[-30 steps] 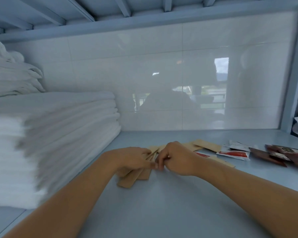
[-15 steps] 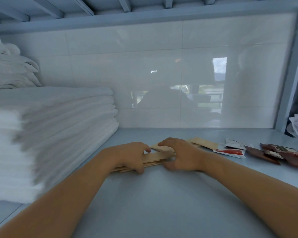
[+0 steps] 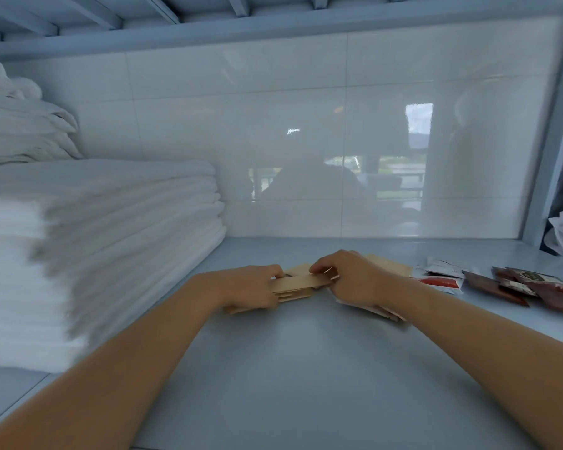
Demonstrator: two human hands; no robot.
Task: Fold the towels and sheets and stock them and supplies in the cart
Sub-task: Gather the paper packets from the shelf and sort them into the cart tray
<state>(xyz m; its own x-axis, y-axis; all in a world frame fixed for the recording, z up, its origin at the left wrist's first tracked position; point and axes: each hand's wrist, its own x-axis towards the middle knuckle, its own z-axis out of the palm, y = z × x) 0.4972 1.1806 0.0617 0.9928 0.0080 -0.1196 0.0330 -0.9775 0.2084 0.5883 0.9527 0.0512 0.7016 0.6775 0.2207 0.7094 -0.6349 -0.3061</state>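
Both hands square a bundle of tan paper packets (image 3: 294, 284) on the cart shelf (image 3: 306, 368); left hand (image 3: 252, 289) grips one end, right hand (image 3: 346, 277) pinches the other; the packets look light, thin, prone to fanning; best held by the bundle's ends.

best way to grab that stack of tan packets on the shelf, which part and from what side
Probably by its two short ends, one from each side. The stack of tan packets lies flat and long, left to right, on the shelf. The left hand and right hand already grip those ends, squaring it.
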